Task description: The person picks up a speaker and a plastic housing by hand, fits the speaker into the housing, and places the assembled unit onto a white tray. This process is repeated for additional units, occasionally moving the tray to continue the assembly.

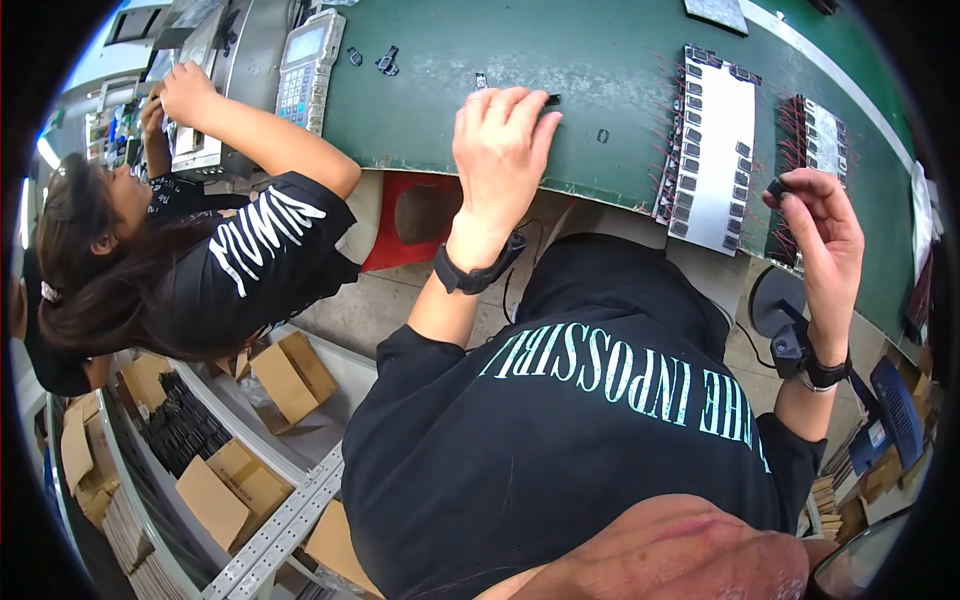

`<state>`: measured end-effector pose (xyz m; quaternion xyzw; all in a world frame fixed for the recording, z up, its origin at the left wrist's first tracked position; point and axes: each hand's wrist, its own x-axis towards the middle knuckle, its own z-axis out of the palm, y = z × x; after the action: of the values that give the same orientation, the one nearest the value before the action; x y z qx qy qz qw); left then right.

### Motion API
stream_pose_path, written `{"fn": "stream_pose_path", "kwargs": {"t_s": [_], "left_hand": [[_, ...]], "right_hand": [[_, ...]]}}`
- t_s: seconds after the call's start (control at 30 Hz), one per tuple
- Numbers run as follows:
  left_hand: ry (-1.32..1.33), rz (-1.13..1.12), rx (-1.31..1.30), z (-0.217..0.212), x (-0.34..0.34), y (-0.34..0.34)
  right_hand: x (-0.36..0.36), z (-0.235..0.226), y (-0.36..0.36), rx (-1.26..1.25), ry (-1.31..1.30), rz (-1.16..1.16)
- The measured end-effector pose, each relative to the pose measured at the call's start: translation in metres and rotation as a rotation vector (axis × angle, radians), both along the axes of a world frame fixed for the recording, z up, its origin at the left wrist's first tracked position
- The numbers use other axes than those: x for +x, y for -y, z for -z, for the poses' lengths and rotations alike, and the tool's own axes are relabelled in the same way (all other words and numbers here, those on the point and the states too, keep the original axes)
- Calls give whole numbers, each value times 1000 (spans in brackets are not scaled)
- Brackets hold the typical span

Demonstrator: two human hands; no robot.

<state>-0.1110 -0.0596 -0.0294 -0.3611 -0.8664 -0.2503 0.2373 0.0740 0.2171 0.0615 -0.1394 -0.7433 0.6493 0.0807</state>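
Note:
My left hand (500,140) reaches palm down over the green table, fingers slightly bent and spread, thumb apart from the forefinger. A small black part (553,100) lies right by its forefinger tip; whether they touch I cannot tell. Just beyond the fingers is another small dark part (480,80). My right hand (825,215) is raised at the right, pinching a small black part (777,187) between thumb and forefinger. Close by it are a white board (716,150) edged with small black square parts with thin red wires, and a second, similar board (824,138).
A thin dark ring-shaped piece (603,136) and several small black parts (388,60) lie on the green table (430,115). A keypad device (305,75) stands at the left, near a co-worker (250,240). Behind are cardboard boxes (290,380) and a red stool (400,220).

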Motion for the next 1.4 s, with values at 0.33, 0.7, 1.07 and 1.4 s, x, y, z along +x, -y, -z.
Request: {"fn": "stream_pose_path", "kwargs": {"t_s": [0.33, 0.7, 1.07, 1.4], "left_hand": [[190, -3, -32, 0, -16, 16], [175, 10, -149, -34, -45, 13], [1102, 502, 422, -62, 29, -92], [1281, 514, 585, -60, 39, -104]], "right_hand": [[-11, 14, 8, -185, 11, -31], [-43, -2, 2, -438, 111, 59], [-38, 8, 19, -188, -61, 96], [-36, -4, 20, -30, 29, 122]]}}
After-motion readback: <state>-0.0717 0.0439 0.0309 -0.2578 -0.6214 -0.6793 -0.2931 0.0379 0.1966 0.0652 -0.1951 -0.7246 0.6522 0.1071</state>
